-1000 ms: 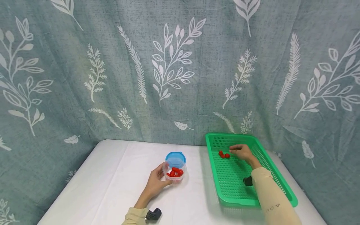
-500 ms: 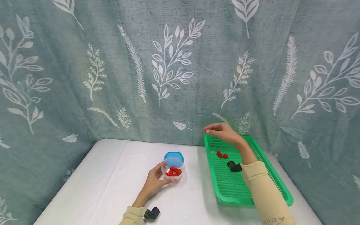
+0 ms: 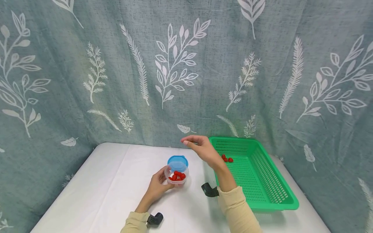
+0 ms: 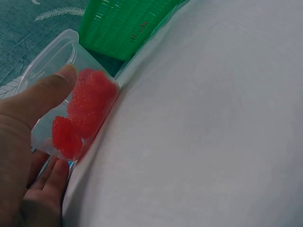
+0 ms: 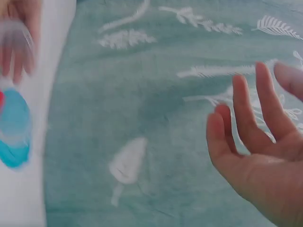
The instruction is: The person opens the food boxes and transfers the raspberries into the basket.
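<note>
My left hand (image 3: 157,186) holds a clear plastic container (image 4: 57,49) from its left side, thumb on the near wall and fingers on the far one. Several red raspberries (image 4: 90,101) lie in the bottom of it. A round blue lid (image 3: 177,158) is on the table just behind the container. My right hand (image 3: 204,150) is raised in the air between the container and the basket. Its thumb and fingers are bent toward each other, with a gap visible in the right wrist view (image 5: 265,142). Whether anything small is between the fingertips is unclear.
A green plastic basket (image 3: 276,181) with slotted walls stands on the right of the white table (image 3: 116,187). Inside its far left corner are a few raspberries (image 3: 230,160). A leaf-patterned green curtain (image 3: 131,81) hangs behind and on both sides.
My right hand has risen out of the basket and moved left toward the container. The raspberries in the basket stay where they were. My left hand keeps its hold on the container.
</note>
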Tool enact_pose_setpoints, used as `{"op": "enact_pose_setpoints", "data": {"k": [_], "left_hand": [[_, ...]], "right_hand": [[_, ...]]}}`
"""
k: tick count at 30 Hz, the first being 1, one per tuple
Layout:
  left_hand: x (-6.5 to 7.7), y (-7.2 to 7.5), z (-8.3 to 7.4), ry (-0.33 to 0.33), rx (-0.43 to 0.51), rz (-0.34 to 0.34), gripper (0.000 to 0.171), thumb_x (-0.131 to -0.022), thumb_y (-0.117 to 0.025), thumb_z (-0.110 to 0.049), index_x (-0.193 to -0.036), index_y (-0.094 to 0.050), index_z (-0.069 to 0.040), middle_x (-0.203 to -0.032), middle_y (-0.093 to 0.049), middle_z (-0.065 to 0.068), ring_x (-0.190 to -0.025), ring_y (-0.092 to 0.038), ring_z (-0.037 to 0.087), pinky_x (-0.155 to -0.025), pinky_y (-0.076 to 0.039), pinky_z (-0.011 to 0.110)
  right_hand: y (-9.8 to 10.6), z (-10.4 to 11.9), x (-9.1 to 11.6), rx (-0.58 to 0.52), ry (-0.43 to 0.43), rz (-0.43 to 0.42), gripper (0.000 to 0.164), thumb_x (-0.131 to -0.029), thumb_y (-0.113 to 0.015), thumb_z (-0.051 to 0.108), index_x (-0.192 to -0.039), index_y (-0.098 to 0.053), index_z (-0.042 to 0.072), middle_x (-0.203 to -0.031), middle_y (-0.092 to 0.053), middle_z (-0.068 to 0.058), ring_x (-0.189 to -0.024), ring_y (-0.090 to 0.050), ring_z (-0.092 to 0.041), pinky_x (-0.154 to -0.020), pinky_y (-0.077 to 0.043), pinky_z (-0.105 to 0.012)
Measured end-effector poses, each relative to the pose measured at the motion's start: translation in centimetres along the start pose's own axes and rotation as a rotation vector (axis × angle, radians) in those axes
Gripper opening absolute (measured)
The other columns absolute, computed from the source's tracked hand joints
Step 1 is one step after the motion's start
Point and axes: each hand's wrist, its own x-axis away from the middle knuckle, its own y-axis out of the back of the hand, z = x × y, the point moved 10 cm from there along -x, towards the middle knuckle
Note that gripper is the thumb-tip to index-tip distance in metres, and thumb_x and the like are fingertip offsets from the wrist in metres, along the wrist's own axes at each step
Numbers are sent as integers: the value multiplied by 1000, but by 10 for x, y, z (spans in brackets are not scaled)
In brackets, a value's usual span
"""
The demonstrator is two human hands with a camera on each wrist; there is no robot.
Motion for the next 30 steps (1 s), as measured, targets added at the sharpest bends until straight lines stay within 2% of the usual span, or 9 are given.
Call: {"op": "enact_pose_setpoints", "data": {"k": [2, 6, 12, 17, 20, 26, 30], "left_hand": [[-1, 1, -2, -11, 6, -6, 82, -78, -86, -3, -149, -46, 2, -150, -52, 19, -140, -49, 37, -117, -39, 46], [-4, 2, -5, -30, 8, -15, 81, -79, -86, -5, -149, -45, 3, -149, -53, 20, -140, -49, 38, -117, -38, 47], [-3, 1, -2, -21, -8, -5, 85, -78, -87, -4, -150, -43, 5, -150, -51, 21, -140, -48, 39, -116, -40, 43], [0, -1, 2, -17, -2, -2, 85, -78, -87, -5, -150, -44, 4, -150, -52, 20, -141, -48, 38, -116, -39, 43], [1, -1, 3, -9, 12, -10, 84, -78, -87, -6, -150, -45, 2, -150, -53, 18, -141, -48, 37, -117, -38, 44], [2, -1, 3, -9, 36, -17, 84, -78, -87, -6, -150, -45, 2, -150, -52, 19, -141, -48, 38, -117, -38, 47], [1, -1, 2, -8, 46, -20, 85, -77, -88, -6, -150, -45, 3, -150, -53, 19, -141, -48, 37, -117, -37, 46]], "right_hand": [[-6, -9, 1, -40, -14, -59, 28, -102, -63, 23, -122, -71, 6, -126, -70, -9, -124, -59, -25, -112, -46, -54], [-15, -33, 5, -53, -33, -180, 26, -101, -64, 22, -119, -73, 5, -122, -71, -11, -121, -59, -26, -109, -48, -53], [-28, -76, 15, 30, -51, -291, 22, -99, -64, 13, -114, -74, 1, -127, -67, -17, -122, -54, -37, -107, -47, -58], [-41, -106, 21, 87, -84, -300, 24, -98, -64, 14, -116, -73, 1, -137, -57, -21, -133, -45, -43, -111, -39, -68], [-50, -121, 21, 109, -99, -285, 24, -96, -66, 12, -115, -73, 0, -137, -56, -23, -135, -45, -45, -111, -38, -70], [-67, -146, 15, 78, -123, -245, 25, -93, -67, 5, -115, -71, -6, -125, -65, -24, -129, -52, -46, -112, -41, -65], [-73, -156, 8, 75, -132, -222, 26, -92, -70, 6, -115, -71, -6, -119, -69, -23, -118, -60, -42, -101, -54, -55]]}}
